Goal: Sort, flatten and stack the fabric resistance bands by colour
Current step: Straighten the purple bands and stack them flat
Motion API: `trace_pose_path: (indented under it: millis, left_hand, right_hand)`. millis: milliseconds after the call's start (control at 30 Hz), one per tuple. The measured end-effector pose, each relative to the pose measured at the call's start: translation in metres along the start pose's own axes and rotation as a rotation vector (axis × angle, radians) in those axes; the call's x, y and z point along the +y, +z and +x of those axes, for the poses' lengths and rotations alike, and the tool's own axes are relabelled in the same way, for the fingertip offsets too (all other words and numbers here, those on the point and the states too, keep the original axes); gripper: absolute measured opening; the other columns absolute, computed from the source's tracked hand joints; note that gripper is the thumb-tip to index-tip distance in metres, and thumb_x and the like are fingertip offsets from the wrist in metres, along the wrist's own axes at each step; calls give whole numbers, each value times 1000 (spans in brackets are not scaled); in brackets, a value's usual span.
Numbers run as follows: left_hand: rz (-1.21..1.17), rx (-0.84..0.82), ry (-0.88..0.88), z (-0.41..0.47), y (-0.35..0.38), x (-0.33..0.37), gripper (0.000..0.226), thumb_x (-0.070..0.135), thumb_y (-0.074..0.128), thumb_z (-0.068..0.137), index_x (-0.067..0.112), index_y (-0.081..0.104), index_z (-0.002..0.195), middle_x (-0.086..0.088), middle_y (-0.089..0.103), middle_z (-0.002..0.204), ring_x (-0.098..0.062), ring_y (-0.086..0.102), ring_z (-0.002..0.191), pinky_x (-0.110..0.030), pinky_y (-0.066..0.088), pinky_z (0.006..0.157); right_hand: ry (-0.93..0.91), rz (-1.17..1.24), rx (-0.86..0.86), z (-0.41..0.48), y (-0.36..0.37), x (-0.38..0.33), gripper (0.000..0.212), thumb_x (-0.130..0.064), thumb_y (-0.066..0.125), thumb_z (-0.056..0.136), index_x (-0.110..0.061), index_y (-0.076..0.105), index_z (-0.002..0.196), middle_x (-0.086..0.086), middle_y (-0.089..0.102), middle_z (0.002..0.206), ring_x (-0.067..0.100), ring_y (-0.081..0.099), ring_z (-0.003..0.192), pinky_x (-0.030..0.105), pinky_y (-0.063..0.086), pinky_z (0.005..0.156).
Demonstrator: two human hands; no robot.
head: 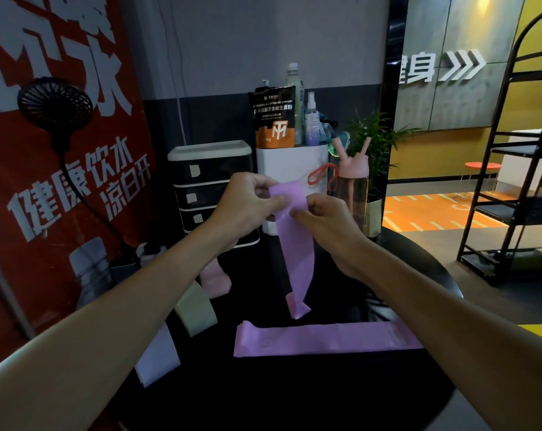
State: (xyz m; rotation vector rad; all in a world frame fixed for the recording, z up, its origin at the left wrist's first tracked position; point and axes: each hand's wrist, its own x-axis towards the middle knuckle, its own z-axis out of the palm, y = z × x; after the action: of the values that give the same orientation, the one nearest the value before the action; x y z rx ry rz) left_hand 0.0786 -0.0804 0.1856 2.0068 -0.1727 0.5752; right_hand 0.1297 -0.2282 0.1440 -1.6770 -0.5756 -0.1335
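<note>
I hold a purple band (297,256) up above the round black table (294,396). My left hand (248,203) and my right hand (325,222) both pinch its top end, and the rest hangs down with its lower end near the tabletop. A second purple band (322,339) lies flat across the table in front of me. On the left lie a pink band (215,279), a grey-green band (195,309) and a pale lilac band (156,357), partly hidden by my left forearm.
At the back of the table stand a black drawer unit (207,188), a white container (291,172) with bottles and a pouch, a pink water bottle (353,188) and a potted plant (372,144). A red banner (46,181) with a clip fan fills the left. A black metal shelf (512,194) stands on the right.
</note>
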Motion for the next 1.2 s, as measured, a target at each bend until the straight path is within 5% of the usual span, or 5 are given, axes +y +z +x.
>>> trace_pose_path:
  millis: [133,300,700,933,1200]
  left_hand:
    - [-21,73,11,2,0,3,12,5,70,90,4,71,102,-8,74,87,-8,71,71,-21,58,64]
    - [-172,181,-48,3,-7,2,6,5,68,91,10,71,94,-8,76,89,-18,74,83,-34,62,75]
    - [-392,405,-176,-14,-30,-37,19,4,64,94,-5,66,110,-14,72,98,-21,73,90,-28,59,76]
    - [-445,473,-263,-48,-15,-63,8,3,63,94,0,67,100,-8,69,87,-13,71,79,-24,59,73]
    - [-202,486,-290,-111,17,-104,14,0,65,90,12,60,95,-10,72,84,-15,63,57,-25,54,56]
  right_hand:
    - [82,58,-103,-5,-3,1,21,-14,67,91,-4,61,109,13,71,102,22,68,94,35,56,83]
    - [192,62,-251,-18,-11,20,39,-8,73,84,-14,58,120,7,72,108,19,69,100,36,55,93]
    - [310,-69,-502,-57,-64,49,12,-15,64,91,-7,71,95,4,73,88,15,67,82,23,52,73]
    - [445,-109,-428,-71,-103,62,14,-20,66,85,-9,66,94,14,69,96,24,65,88,35,50,78]
    - [447,-47,39,-88,-135,87,10,-5,67,87,-6,65,96,11,64,95,22,61,85,31,50,69]
